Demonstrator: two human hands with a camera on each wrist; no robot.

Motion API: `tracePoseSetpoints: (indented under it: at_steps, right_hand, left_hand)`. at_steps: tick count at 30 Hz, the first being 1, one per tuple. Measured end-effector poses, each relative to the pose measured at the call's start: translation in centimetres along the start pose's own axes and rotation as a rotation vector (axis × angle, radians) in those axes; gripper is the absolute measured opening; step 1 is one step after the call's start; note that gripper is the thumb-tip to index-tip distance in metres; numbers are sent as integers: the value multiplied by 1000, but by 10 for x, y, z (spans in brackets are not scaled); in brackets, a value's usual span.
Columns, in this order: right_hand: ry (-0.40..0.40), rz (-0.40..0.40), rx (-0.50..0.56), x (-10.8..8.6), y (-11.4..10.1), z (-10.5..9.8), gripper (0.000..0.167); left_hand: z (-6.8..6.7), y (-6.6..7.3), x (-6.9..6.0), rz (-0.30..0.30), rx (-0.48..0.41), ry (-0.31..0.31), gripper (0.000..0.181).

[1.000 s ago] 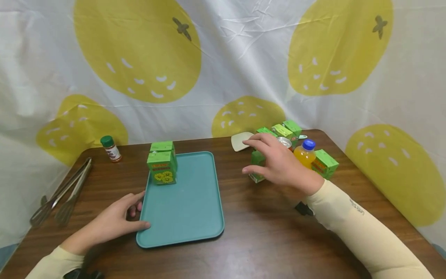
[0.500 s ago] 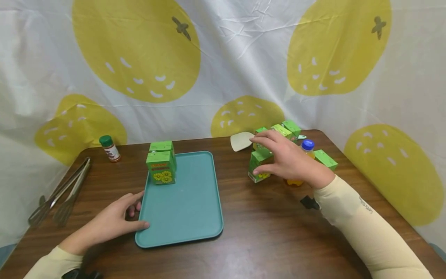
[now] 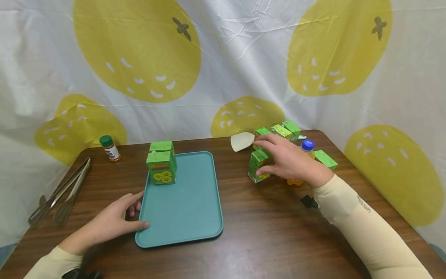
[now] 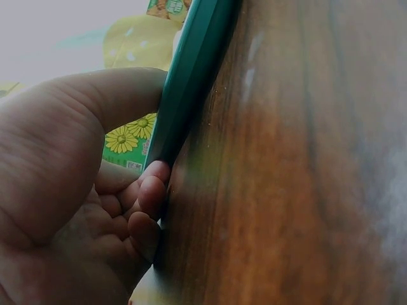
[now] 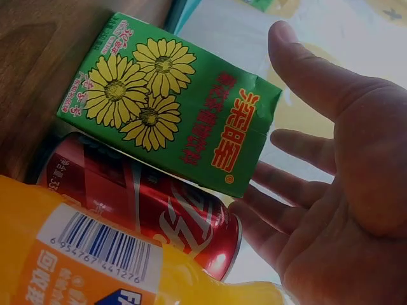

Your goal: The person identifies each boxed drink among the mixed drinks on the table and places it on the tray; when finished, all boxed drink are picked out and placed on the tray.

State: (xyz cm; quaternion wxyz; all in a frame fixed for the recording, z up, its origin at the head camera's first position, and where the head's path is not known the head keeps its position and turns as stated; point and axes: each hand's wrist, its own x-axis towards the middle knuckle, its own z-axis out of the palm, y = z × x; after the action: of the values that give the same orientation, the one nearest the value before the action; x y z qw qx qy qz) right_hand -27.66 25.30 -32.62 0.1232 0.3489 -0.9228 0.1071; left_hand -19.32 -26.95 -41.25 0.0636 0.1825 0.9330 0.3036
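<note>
In the head view my left hand holds the left rim of the teal tray; its thumb lies over the rim and its other fingers curl at the side. Two green drink cartons stand at the tray's back left. My right hand, fingers spread, hovers over another green drink carton. The right wrist view shows its thumb apart from that carton and its fingertips near the carton's top. Beside the carton are a red soda can and an orange drink bottle.
More green cartons stand at the back right, and another green carton is right of the bottle. A pale spatula lies behind. To the left are a green-capped spice jar and metal tongs. A patterned cloth hangs behind the table.
My right hand has shifted a little to the right, showing more of the front carton and covering more of the orange bottle. My left hand stays at the tray's rim.
</note>
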Motion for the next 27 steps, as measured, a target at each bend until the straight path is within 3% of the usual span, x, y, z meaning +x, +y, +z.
tracePoseSetpoints:
  at_steps: [14,20,27]
  right_hand:
    - [-47,12,-60,2,-2,2,85]
    - [-24,-48,-131,3,-2,10,82]
    - [2,-55,-162,3,1,13,73]
  left_hand:
    - [1,-1,0,15,5,8,104]
    - [0,-3,-3,21,2,13,104]
    - [0,-1,0,18,-2,6,105]
